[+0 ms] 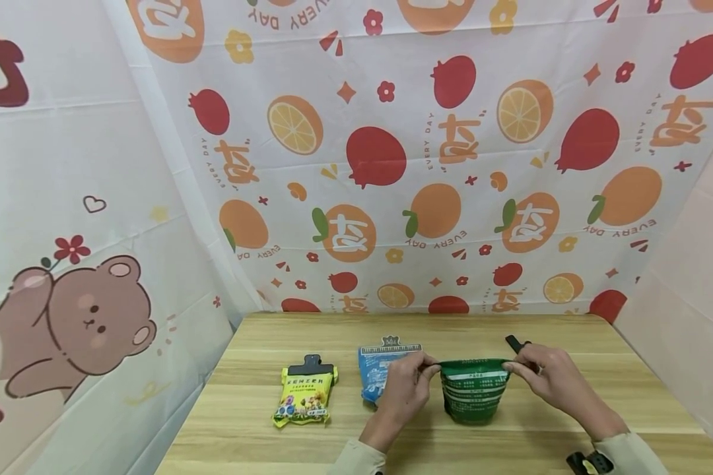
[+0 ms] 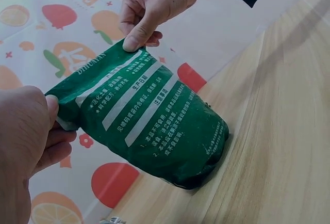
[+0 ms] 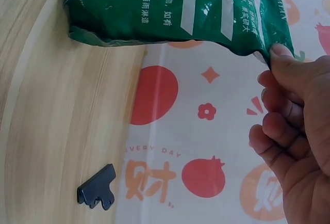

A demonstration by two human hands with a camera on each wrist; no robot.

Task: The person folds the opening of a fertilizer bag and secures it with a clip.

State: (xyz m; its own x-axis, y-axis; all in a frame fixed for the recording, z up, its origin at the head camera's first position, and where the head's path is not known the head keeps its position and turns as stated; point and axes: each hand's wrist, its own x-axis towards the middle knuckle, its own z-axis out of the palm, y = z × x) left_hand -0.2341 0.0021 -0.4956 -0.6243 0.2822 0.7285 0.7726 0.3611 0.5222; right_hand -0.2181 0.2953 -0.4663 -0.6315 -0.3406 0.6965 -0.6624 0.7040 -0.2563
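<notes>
A green plastic bag [image 1: 474, 396] with white printed bands stands upright on the table, its top edge stretched between both hands. My left hand [image 1: 403, 389] pinches the top left corner between thumb and fingers. At the top right corner, my right hand [image 1: 549, 376] pinches the bag the same way. The left wrist view shows the printed face of the bag [image 2: 149, 115], its top folded over near the thumbs. Behind the right hand lies a black clip [image 3: 97, 188], apart from the bag.
To the left lies a yellow packet [image 1: 303, 399] with a black clip [image 1: 312, 363] on its top. Between it and the green bag is a blue packet [image 1: 374, 373] with a ruler-marked clip [image 1: 390, 346], partly hidden by the left hand. A patterned cloth [image 1: 380, 158] hangs behind the wooden table [image 1: 237, 435].
</notes>
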